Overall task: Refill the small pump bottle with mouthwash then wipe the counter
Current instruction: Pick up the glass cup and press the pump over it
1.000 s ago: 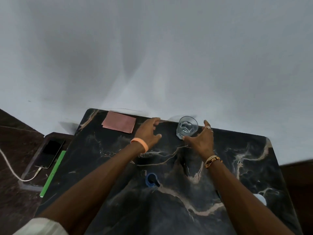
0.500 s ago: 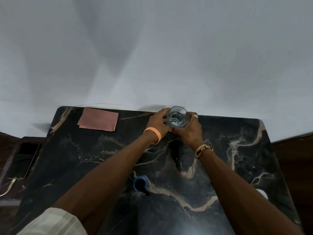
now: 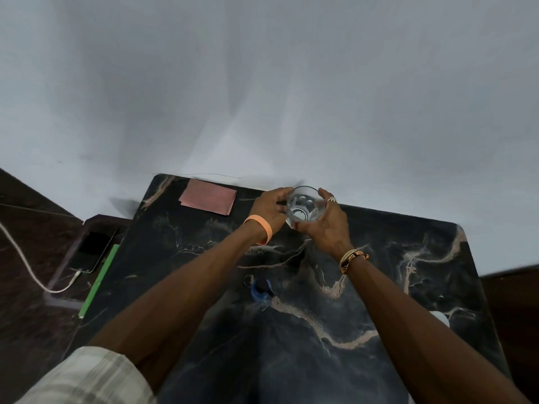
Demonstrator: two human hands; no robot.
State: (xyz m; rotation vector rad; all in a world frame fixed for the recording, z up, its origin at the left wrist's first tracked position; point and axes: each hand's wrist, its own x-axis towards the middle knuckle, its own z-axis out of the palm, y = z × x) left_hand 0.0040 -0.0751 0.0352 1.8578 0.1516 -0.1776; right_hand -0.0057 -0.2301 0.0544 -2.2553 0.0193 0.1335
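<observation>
Two hands are shown closed around one clear glass (image 3: 304, 207) near the far edge of a dark marbled counter (image 3: 408, 287). From the left: a white cable (image 3: 26, 266) is seen plugged into a dark phone (image 3: 93, 249), which lies on a lower ledge beside the counter. A green strip (image 3: 99, 282) is seen along the counter's left edge, just beside the phone. A folded pink cloth (image 3: 207, 196) lies flat at the far left corner of the counter, apart from the hands. The left hand (image 3: 269, 209), with an orange band (image 3: 261, 228) on its wrist, is curled against the left side of the glass. The glass is held upright, its open mouth facing the camera; whether its base rests on the counter cannot be told. The right hand (image 3: 326, 225) is wrapped around the right and near sides of the glass, with a ring (image 3: 332, 199) on one finger and woven bracelets (image 3: 353, 258) at the wrist. A blue object (image 3: 261, 290) stands on the counter between the forearms, nearer the camera than the glass; its exact form is too dark to be made out. A pale rounded object (image 3: 442, 319) is partly seen past the right forearm. A plaid sleeve (image 3: 87, 377) is seen at the lower left. A plain grey wall (image 3: 262, 83) fills the upper half.
</observation>
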